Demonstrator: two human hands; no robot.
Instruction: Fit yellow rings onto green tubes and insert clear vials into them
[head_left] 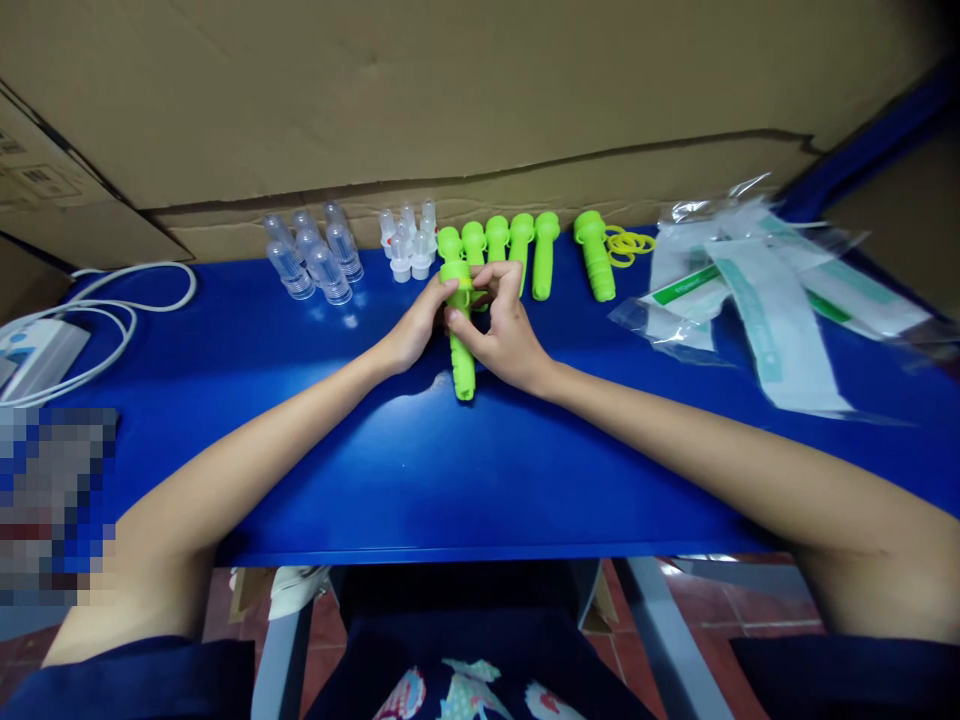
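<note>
A lime-green plastic torch-shaped tube (461,365), with a wide head and a ridged body, is held between my hands above the blue table. My left hand (415,328) pinches the tube just under its head from the left. From the other side, my right hand (511,332) has its thumb on the body and its curled fingers near the neck. A yellow band shows around that neck, partly covered by fingers. Behind my hands stands a row of several similar green tubes (546,255). Another green tube (595,258) stands apart to the right, beside several yellow rubber rings (626,243).
Clear plastic bottle-like caps (328,274) stand at the back left, with small clear-and-white nozzle pieces (400,262) beside them. Plastic-wrapped packets (772,320) pile up on the right. A white cable (127,310) and a white device lie left. Cardboard (480,100) walls the back.
</note>
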